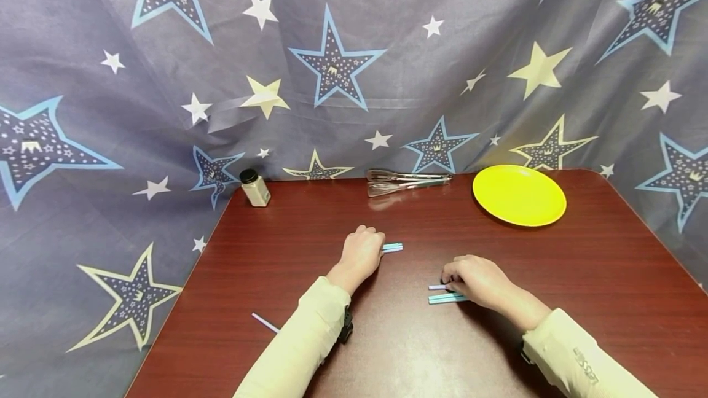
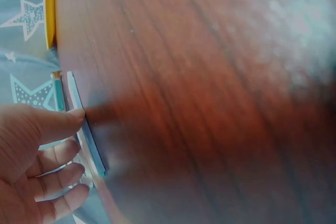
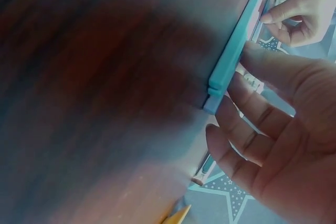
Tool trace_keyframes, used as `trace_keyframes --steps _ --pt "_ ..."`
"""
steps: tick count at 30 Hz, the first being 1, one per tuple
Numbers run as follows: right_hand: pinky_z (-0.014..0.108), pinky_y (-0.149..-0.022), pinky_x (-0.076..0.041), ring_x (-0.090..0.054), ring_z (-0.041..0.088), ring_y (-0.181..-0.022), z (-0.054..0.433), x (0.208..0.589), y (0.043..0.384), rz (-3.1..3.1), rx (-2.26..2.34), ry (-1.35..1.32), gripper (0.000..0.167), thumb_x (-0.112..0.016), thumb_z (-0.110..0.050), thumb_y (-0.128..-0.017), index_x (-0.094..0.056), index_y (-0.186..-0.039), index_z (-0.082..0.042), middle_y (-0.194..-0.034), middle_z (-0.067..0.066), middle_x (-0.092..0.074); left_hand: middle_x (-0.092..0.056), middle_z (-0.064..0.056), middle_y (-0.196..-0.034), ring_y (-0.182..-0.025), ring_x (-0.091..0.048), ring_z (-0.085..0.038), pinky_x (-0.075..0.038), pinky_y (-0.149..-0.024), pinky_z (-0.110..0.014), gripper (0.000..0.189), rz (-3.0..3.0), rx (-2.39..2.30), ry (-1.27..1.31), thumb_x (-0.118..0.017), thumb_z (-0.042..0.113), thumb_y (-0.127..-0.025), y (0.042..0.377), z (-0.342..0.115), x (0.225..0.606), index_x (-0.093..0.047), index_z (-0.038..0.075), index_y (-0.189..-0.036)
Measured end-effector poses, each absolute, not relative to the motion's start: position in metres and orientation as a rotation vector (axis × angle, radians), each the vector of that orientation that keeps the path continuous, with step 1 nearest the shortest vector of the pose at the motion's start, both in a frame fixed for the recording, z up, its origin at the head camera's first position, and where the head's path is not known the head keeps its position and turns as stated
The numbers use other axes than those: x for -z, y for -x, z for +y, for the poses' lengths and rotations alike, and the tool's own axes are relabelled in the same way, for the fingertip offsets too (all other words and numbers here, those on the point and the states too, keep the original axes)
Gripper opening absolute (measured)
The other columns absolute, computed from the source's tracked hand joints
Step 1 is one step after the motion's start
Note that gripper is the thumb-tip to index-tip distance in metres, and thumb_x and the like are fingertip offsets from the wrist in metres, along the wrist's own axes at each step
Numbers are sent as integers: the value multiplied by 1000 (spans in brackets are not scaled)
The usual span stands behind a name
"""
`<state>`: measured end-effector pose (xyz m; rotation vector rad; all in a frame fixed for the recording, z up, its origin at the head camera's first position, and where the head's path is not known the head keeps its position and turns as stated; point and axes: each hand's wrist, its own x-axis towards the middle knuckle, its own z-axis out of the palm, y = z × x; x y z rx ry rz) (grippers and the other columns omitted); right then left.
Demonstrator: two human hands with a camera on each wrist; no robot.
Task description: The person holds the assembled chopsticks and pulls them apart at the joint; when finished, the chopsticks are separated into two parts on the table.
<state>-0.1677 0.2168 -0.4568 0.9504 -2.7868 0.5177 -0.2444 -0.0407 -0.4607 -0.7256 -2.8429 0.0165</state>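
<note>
My left hand (image 1: 362,252) pinches light blue sticks (image 1: 393,247) near the table's middle; their right ends stick out past the fingers. In the left wrist view, the thumb lies on a thin blue stick (image 2: 92,142), the other fingers loosely bent below it. My right hand (image 1: 480,280) is lower and to the right, fingertips bent on a lilac stick (image 1: 437,287). Just in front of that lie teal sticks (image 1: 447,299), side by side and partly under the hand. The right wrist view shows a teal stick (image 3: 239,43) close before the thumb, hiding part of the grip.
Another lilac stick (image 1: 265,323) lies at left, partly covered by the left sleeve. Along the back of the reddish-brown table (image 1: 310,220) are a black-capped jar (image 1: 255,189), metal tongs (image 1: 409,182) and a yellow plate (image 1: 519,195). A starred curtain (image 1: 343,134) hangs behind.
</note>
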Motion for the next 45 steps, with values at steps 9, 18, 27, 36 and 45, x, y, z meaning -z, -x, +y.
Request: trace_keyframes --steps 9,18,27,36,45 --pt "27 -59 -44 -51 6 -66 217 458 168 -2787 -544 -954 22 -77 -3 -75 -66 -75 -22 -72 -14 -54 -62 -3 -80 -81 -57 -24 -51 -64 -37 10 -2846 -31 727 -74 20 -82 246 -39 461 -66 15 -79" --pt "25 -60 -42 -48 4 -66 216 459 167 -2750 -548 -986 25 -78 -2 -74 -65 -74 -23 -72 -14 -53 -64 -3 -81 -82 -57 -24 -50 -65 -37 8 -2842 -56 719 -74 21 -83 248 -39 462 -68 15 -81" --pt "24 -60 -42 -47 3 -66 217 459 167 -2766 -604 -1035 26 -75 2 -75 -66 -74 -22 -72 -14 -55 -64 -3 -82 -83 -57 -25 -49 -64 -37 5 -2823 -82 731 -71 19 -85 249 -38 463 -69 15 -83" --pt "22 -58 -38 -43 2 -63 216 457 165 -2778 -633 -1047 27 -75 1 -76 -64 -73 -23 -71 -14 -53 -65 -3 -84 -85 -56 -25 -48 -67 -37 5 -2827 -109 721 -72 21 -85 247 -37 459 -70 16 -87" --pt "25 -60 -44 -50 4 -66 219 457 163 -2736 -617 -1069 18 -77 -6 -79 -70 -80 -23 -74 -14 -55 -62 -2 -78 -81 -56 -25 -47 -64 -37 10 -2750 -54 742 -77 21 -79 235 -52 447 -68 16 -82"
